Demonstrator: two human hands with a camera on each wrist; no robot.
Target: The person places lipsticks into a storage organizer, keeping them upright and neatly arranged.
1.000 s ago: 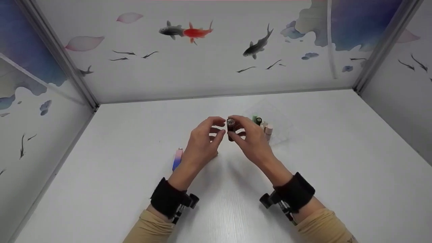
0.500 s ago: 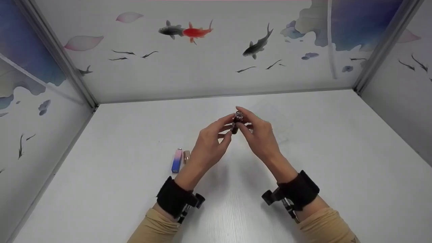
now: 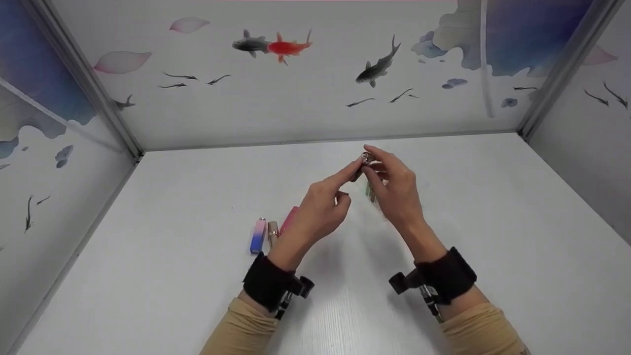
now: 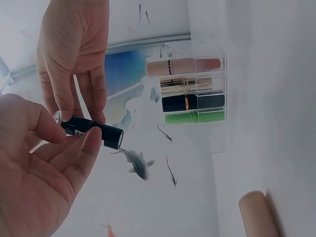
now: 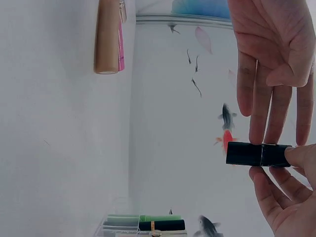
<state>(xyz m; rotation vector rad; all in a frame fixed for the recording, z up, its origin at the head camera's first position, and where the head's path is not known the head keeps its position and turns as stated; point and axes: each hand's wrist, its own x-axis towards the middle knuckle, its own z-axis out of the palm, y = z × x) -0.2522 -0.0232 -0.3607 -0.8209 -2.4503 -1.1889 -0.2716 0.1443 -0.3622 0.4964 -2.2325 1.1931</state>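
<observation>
A black lipstick (image 5: pixel 247 154) with a shiny, faceted end is held up above the table, over the organizer in the head view. My right hand (image 3: pixel 397 190) pinches it between thumb and fingers. My left hand (image 3: pixel 328 202) comes from the left with its index finger stretched out to the tube. In the right wrist view, straight fingers of the left hand (image 5: pixel 276 54) reach the tube's side, its thumb folded inward. Behind the hands, a clear organizer (image 4: pixel 225 89) holds green, black, gold and beige tubes, largely hidden by my right hand in the head view.
On the white table, left of my left forearm, a pink-and-blue box (image 3: pixel 258 236), a beige tube (image 3: pixel 273 230) and a deep pink box (image 3: pixel 289 219) lie side by side. White panels painted with fish (image 3: pixel 377 69) enclose the back and sides.
Both hands have moved right and farther away with the lipstick. My left index finger has stretched out to the tube. The beige tube and deep pink box have come out from behind my left arm.
</observation>
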